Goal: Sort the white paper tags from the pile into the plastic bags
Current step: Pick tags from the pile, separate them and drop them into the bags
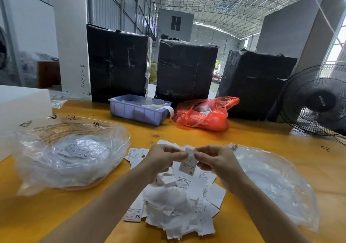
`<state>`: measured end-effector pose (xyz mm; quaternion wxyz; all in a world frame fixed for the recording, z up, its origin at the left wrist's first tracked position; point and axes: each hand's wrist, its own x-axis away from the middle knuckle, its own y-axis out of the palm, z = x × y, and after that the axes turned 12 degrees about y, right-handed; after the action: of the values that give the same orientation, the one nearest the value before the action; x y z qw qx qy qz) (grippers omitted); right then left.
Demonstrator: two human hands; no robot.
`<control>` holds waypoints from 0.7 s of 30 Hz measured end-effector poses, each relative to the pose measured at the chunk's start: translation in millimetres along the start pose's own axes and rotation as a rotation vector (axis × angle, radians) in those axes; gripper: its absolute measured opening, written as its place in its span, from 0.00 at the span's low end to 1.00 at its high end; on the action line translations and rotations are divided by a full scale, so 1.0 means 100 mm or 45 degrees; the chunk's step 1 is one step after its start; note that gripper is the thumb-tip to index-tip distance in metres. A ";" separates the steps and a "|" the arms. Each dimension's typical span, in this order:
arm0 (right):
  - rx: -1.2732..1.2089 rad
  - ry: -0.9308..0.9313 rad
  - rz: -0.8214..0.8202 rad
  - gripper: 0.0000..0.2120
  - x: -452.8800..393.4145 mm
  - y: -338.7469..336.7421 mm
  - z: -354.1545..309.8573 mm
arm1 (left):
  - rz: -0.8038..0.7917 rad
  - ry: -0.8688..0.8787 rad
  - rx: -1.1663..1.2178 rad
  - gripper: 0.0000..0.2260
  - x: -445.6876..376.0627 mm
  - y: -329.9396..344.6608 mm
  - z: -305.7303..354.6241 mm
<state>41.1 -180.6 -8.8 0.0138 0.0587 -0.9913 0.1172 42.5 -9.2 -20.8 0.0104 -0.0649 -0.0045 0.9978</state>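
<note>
A loose pile of white paper tags (179, 205) lies on the yellow table (262, 141) in front of me. Above the pile, my left hand (162, 158) and my right hand (213, 160) both pinch the top edge of one white tag (188, 163), which hangs down between them. A clear plastic bag (71, 154) with tags inside, one marked XL, sits to the left. Another clear plastic bag (277, 183) lies open to the right of the pile.
Behind the pile stand a purple plastic bin (138, 111) and a red plastic bag (206, 115). Three black wrapped boxes (185, 70) line the table's far edge. A black fan (316, 100) stands at the right, a white block (20, 108) at the left.
</note>
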 end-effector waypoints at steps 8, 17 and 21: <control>0.353 -0.028 0.089 0.02 0.00 -0.31 -0.17 | 0.456 0.120 -0.769 0.05 -0.09 -1.23 0.38; 1.115 0.460 0.285 0.04 -0.28 -1.34 0.03 | 0.789 -0.169 -1.430 0.05 0.05 -1.94 0.18; 1.556 0.597 0.312 0.18 -0.39 -1.35 0.30 | 0.790 -0.183 -1.568 0.05 0.01 -1.83 0.18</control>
<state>95.4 -313.1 -8.4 0.1799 -0.0843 -0.7167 0.6684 43.3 173.9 -1.6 -0.3146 0.0090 -0.5519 0.7722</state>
